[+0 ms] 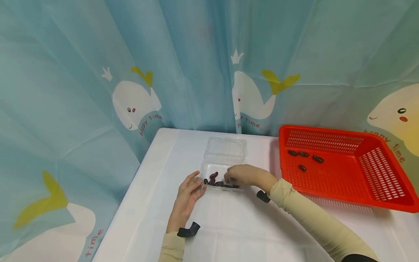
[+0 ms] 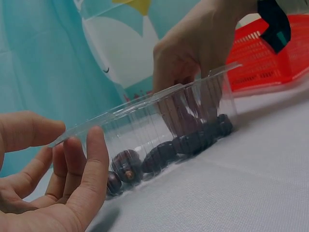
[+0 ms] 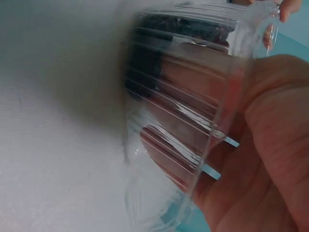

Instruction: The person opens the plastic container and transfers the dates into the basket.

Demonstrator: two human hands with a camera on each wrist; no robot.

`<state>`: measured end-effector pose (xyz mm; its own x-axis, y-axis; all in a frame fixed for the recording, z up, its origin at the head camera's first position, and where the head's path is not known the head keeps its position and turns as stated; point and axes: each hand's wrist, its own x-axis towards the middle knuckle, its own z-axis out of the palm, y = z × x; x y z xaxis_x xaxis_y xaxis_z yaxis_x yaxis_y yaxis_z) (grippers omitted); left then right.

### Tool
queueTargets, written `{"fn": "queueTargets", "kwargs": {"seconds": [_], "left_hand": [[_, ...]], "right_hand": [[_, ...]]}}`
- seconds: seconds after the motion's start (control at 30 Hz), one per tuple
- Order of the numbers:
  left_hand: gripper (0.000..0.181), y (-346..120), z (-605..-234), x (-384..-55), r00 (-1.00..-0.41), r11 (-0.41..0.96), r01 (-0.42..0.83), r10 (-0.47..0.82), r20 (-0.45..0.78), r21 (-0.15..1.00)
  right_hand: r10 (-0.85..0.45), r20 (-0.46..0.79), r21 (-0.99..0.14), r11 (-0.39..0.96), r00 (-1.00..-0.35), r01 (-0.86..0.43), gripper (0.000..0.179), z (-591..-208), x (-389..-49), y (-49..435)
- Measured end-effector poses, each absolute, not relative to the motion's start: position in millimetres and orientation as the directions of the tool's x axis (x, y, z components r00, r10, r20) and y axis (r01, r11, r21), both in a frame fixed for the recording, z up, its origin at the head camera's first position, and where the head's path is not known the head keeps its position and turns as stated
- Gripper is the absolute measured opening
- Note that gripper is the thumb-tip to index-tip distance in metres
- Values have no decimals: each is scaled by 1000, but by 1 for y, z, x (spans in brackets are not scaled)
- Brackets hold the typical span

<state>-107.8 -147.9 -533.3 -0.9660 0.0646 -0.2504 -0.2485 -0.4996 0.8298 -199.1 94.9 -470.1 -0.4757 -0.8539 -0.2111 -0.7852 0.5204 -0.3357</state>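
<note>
A clear plastic box (image 1: 209, 168) stands on the table with its hinged lid (image 1: 226, 148) folded back. Along its near side lie several dark, glossy dates (image 1: 212, 181), also visible as dates (image 2: 159, 157) through the wall in the left wrist view. My left hand (image 1: 186, 196) holds the box's left end, thumb at the rim and fingers against the outer wall. Reaching down inside near the right end, my right hand (image 1: 247, 175) has bent fingers around a dark date (image 3: 142, 72). The box wall and other dates partly hide those fingertips.
A red plastic basket (image 1: 347, 178) with slotted sides stands to the right, with several dates (image 1: 303, 154) on its floor. White cloth covers the table (image 1: 242, 225). A blue curtain (image 1: 196, 72) with whale prints hangs behind and to the left.
</note>
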Motion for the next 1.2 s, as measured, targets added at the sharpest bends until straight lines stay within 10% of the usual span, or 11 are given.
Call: {"fn": "queueTargets", "kwargs": {"seconds": [1.2], "left_hand": [[53, -148, -533, -108, -965, -499, -250, 59, -255, 830]], "right_hand": [[-773, -372, -326, 628, -514, -707, 25, -460, -201, 88]]}}
